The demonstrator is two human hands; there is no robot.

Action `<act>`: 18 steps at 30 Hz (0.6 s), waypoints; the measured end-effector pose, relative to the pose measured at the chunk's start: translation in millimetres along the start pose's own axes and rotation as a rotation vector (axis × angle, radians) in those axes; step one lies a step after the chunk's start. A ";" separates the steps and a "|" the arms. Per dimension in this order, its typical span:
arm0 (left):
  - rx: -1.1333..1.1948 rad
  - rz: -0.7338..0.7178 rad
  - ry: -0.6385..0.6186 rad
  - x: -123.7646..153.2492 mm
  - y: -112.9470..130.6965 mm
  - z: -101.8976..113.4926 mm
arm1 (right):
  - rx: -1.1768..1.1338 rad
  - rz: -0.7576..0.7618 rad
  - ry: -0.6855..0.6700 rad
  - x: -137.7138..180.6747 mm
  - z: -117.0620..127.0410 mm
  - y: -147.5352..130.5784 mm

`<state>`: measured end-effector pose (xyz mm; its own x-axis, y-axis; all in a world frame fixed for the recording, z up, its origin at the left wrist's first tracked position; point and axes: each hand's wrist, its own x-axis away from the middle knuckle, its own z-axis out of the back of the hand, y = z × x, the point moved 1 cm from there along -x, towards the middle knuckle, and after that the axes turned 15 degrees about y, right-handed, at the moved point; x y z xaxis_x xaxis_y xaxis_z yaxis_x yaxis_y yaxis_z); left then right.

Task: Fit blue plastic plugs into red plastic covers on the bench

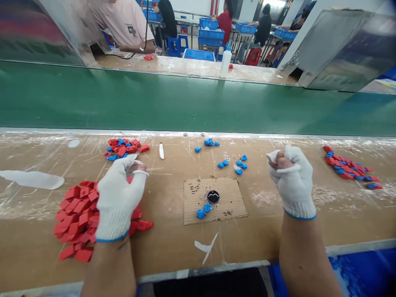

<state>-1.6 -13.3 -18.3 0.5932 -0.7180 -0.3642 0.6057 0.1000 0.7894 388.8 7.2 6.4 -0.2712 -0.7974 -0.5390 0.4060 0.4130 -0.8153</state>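
Fingers (291, 155) of right hand (293, 183) clenched on small blue piece (277, 168), mostly hidden, long axis unclear, above surface (173, 243) right half, left hand (119, 200) fingers pinched together over red pieces (76, 216) by front-left edge

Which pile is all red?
The big pile under the left hand; the small pile beyond it and the far-right pile both mix red with blue.

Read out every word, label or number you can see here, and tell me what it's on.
No text here can be read.
The dark logo on the pink shirt across the green belt: too small and blurred to read.
The white bottle and blue crates: no lettering visible.
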 end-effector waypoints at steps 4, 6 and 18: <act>-0.641 -0.252 -0.327 -21.9 -21.7 12.2 | 0.507 -0.045 -0.163 -11.6 21.3 27.0; -0.772 -0.331 -0.427 -20.4 -25.5 12.0 | 0.845 -0.095 -0.333 -11.4 24.4 36.5; -0.543 -0.237 -0.249 -15.8 -15.2 5.6 | 0.882 0.095 -0.483 -13.0 -9.2 55.4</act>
<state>-23.2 -7.3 -21.8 0.3090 -0.8954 -0.3206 0.9262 0.2068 0.3151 406.8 44.4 -33.7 0.0990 -0.9515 -0.2913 0.9610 0.1674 -0.2203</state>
